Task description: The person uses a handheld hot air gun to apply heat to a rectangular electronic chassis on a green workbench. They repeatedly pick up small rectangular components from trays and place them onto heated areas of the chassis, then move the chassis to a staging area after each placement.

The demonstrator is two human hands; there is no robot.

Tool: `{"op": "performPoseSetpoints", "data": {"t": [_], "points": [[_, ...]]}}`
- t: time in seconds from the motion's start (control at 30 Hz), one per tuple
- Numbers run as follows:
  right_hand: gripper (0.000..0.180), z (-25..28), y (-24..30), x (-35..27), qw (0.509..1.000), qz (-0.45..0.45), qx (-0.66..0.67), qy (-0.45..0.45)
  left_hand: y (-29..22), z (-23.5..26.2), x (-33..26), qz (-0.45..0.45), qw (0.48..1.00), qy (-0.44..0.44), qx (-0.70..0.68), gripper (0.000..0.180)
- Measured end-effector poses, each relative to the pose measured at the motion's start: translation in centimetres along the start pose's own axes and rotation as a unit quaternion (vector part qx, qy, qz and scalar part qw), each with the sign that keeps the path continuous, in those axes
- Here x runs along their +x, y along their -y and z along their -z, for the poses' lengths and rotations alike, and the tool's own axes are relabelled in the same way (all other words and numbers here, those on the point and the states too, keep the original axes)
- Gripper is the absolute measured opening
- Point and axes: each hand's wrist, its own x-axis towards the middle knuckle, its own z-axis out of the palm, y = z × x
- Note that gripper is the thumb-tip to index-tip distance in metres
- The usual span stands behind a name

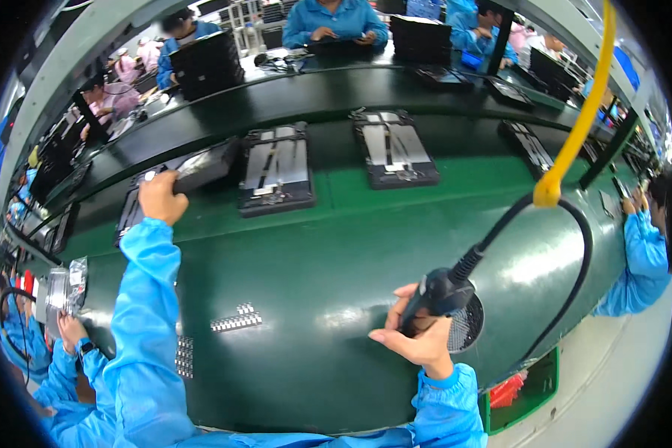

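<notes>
My right hand [424, 340] is wrapped round a black corded electric screwdriver [444, 291], held above the bench with its tip hidden. Beside it sits a round dark dish [468, 326] with a speckled inside. My left hand [162, 198] reaches to the far left, its fingers curled at the edge of a shiny dark flat panel [207, 163] that sits tilted; the fingertips are partly hidden. Just beyond that hand lies a flat tablet-like device [131, 213]. Two more opened devices, one left of centre [278, 168] and one near the centre [394, 148], show silver insides and black frames.
A yellow hanger [575, 142] suspends the screwdriver's cable. Small black-and-white parts [237, 319] lie on the green bench [299, 381]. A green bin [545, 384] with red contents stands at lower right. Co-workers in blue sit left, right [635, 261] and across [334, 26].
</notes>
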Motion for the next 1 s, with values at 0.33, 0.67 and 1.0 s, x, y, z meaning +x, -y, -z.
{"op": "performPoseSetpoints", "data": {"t": [0.33,0.67,1.0], "points": [[0.032,0.9,1.3,0.7,0.976,0.072,-0.189,-0.086,-6.2,15.0,-1.7,0.007,0.977,-0.115,-0.179,0.024],[0.037,9.1,5.6,3.1,0.958,0.19,-0.047,-0.209,-19.9,17.6,-6.5,-0.249,0.906,0.071,-0.336,0.044],[0.038,10.0,4.4,4.5,0.954,0.167,-0.089,-0.232,-30.0,16.3,-15.2,-0.215,0.854,0.177,-0.44,0.041]]}}
